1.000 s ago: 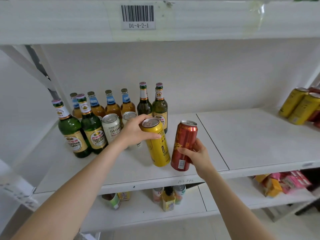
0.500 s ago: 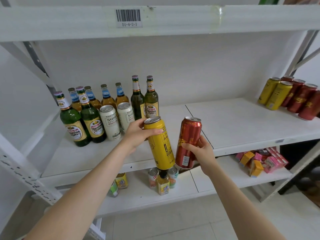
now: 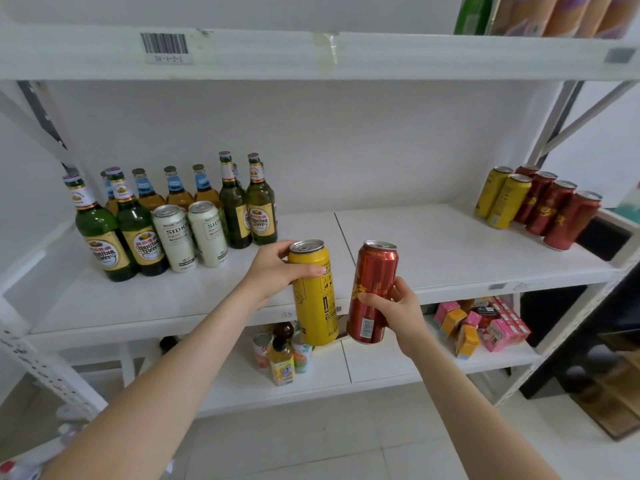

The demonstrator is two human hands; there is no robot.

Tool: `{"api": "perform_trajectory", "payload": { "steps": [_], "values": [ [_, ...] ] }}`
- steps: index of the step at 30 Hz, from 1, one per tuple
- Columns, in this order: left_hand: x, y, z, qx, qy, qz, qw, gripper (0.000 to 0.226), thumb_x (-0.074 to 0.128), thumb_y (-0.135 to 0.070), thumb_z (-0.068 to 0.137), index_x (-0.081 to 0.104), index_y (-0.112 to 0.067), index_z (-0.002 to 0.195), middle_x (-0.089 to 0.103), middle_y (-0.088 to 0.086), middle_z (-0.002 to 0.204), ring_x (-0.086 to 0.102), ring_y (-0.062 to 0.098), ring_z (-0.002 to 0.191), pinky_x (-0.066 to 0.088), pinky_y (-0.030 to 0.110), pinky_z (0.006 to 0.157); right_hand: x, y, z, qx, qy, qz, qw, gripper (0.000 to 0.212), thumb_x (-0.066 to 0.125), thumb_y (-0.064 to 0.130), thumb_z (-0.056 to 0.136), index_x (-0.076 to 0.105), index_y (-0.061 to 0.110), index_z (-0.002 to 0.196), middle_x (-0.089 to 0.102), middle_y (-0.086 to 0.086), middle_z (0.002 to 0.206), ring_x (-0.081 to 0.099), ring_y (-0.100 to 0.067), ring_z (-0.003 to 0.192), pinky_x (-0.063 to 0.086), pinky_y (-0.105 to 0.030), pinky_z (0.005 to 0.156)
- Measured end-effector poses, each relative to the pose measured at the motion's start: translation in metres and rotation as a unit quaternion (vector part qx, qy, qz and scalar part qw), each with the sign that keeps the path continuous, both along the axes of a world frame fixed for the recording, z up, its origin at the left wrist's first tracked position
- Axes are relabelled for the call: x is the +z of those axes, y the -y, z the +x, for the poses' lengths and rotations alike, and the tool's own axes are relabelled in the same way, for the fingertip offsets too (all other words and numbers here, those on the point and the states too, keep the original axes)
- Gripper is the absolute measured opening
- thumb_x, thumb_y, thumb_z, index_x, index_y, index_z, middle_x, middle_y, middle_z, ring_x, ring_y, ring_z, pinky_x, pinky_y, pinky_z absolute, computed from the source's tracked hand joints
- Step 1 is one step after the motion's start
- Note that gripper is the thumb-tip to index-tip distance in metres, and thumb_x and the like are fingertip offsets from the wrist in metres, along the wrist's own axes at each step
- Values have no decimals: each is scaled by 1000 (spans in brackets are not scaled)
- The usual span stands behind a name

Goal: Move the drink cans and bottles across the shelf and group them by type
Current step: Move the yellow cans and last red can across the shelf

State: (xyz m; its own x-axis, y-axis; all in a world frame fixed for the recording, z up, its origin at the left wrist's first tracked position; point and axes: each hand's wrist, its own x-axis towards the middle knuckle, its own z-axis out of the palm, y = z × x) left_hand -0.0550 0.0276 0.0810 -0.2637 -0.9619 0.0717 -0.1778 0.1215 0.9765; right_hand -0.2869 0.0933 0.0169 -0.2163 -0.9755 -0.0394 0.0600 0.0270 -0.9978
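Note:
My left hand (image 3: 273, 271) grips a tall yellow can (image 3: 313, 299) near its top, lifted in front of the white shelf (image 3: 450, 258). Beside it, my right hand (image 3: 398, 306) holds a red can (image 3: 372, 292) around its lower half, also off the shelf. At the shelf's left stand green beer bottles (image 3: 100, 230), amber bottles with blue neck labels (image 3: 176, 192), two more green bottles (image 3: 261, 209) and two white cans (image 3: 190, 233). On the far right stand two yellow cans (image 3: 502, 199) next to several red cans (image 3: 557, 213).
The lower shelf (image 3: 381, 362) holds small bottles and cans (image 3: 282, 355) in the middle and pink and orange cartons (image 3: 481, 323) at the right. The shelf above carries a barcode label (image 3: 164, 46) and packages at its top right. White posts flank both sides.
Both cans have been lifted off the shelf and carried right, toward me. The view has swung right, bringing the far-right cans fully into sight.

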Motion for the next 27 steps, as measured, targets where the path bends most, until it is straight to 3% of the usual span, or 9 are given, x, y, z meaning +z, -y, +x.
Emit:
{"api": "perform_trajectory", "payload": {
  "steps": [3,12,18,24,27],
  "values": [
    [2,-10,-30,4,4,-14,1000,41,91,-28,61,73,-29,98,74,-12,94,68,10,93,55,26,70,2,-12,-33,4,-7,-1,1000,42,82,10,72,60,26,105,68,-9,108,68,-24,96,56,-36,73],
    [1,-7,-128,5,13,-27,1000,48,92,-29,60,71,-29,103,71,-8,101,64,12,99,56,31,76,-9,-21,-130,-1,-20,18,1000,46,84,15,71,61,26,109,71,-2,105,68,-21,98,53,-34,73],
    [0,31,-197,-18,42,-46,998,50,91,-35,60,69,-31,105,69,-10,105,61,12,102,56,34,79,-12,8,-189,-15,-4,22,1000,61,87,28,55,62,24,110,70,-6,106,69,-27,99,56,-46,83],
    [4,73,-269,-41,58,-56,996,46,92,-38,59,69,-35,99,69,-13,103,61,10,101,54,30,75,-9,42,-256,-35,-7,2,999,44,85,15,70,64,28,106,73,1,98,72,-9,81,54,-17,58],
    [8,87,-309,-47,59,-56,996,43,93,-36,57,71,-36,94,70,-17,95,62,6,97,51,23,69,-5,56,-292,-47,-13,-1,999,45,85,14,70,62,26,108,72,0,101,71,-14,88,55,-26,67]
  ]
}}
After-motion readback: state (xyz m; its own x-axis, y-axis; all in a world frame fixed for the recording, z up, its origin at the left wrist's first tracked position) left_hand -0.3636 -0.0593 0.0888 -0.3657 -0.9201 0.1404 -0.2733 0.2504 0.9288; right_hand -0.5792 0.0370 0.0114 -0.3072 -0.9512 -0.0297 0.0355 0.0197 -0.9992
